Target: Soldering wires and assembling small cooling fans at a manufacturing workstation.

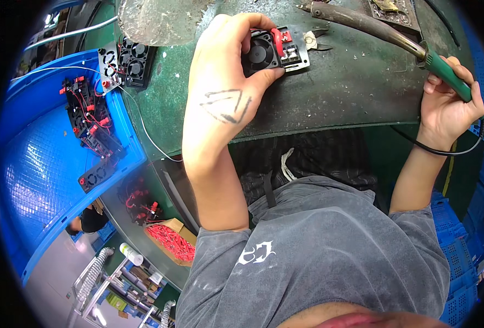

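My left hand (220,76) is closed round a small black fan module (259,54) on the green work surface. Fingers and thumb grip its two sides. On the module's right end sit a red part (278,41) and a terminal block with metal contacts (290,53). At the right, my right hand (450,106) is wrapped round the green handle of a soldering iron (384,34). Its long metal shaft points up and left, and the tip stays above the surface, apart from the module. Just beyond the module lies a small metal two-pronged piece (317,40).
A blue bin (39,136) at the left holds several fan modules with red wires. Two fan units (135,61) stand by its rim. Lower down is a cardboard box of red parts (171,240). A soiled metal tray (395,16) sits at the far right.
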Demonstrator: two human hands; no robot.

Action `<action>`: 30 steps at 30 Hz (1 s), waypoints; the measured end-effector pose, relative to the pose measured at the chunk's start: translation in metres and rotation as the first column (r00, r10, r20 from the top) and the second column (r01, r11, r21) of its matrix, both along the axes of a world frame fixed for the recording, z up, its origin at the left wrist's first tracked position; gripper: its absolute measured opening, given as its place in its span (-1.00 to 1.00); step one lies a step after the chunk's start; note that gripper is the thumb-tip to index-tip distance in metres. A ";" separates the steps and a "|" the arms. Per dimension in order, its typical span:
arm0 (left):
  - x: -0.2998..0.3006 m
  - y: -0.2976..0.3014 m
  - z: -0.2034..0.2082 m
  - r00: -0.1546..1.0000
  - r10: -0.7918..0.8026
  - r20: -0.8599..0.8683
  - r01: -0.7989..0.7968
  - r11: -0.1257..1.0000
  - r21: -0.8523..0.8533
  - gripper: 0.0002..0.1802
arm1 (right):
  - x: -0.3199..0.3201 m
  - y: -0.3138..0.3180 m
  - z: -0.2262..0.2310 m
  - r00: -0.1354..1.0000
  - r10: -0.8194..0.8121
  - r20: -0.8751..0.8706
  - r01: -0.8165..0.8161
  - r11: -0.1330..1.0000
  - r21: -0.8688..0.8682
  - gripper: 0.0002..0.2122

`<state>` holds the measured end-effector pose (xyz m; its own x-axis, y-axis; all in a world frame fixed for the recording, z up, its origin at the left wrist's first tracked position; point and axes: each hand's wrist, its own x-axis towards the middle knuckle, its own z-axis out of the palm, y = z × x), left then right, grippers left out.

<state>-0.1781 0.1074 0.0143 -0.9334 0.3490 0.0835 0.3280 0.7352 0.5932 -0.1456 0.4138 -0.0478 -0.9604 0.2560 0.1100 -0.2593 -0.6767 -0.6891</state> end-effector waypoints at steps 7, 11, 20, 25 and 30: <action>-0.003 0.001 0.004 0.999 -0.024 0.024 0.024 1.000 -0.016 -0.45 | 0.001 0.001 0.000 1.000 0.003 0.002 -0.003 1.000 -0.007 -0.57; -0.002 0.003 0.006 0.999 -0.029 0.013 0.030 0.998 -0.050 -0.47 | 0.001 0.001 -0.001 1.000 0.002 0.002 -0.002 1.000 -0.003 -0.57; 0.000 0.000 0.007 0.994 -0.005 0.105 0.003 1.000 0.025 -0.47 | -0.001 -0.003 0.000 0.999 0.029 -0.038 -0.029 0.999 -0.018 -0.56; 0.000 -0.002 0.001 0.996 -0.016 0.084 0.007 0.995 0.102 -0.47 | 0.000 -0.003 0.000 0.998 0.020 -0.064 -0.021 1.000 -0.006 -0.55; 0.001 -0.001 0.003 0.995 0.000 0.103 -0.013 0.992 0.124 -0.47 | 0.000 -0.004 0.001 0.998 0.021 -0.062 -0.023 0.999 -0.027 -0.55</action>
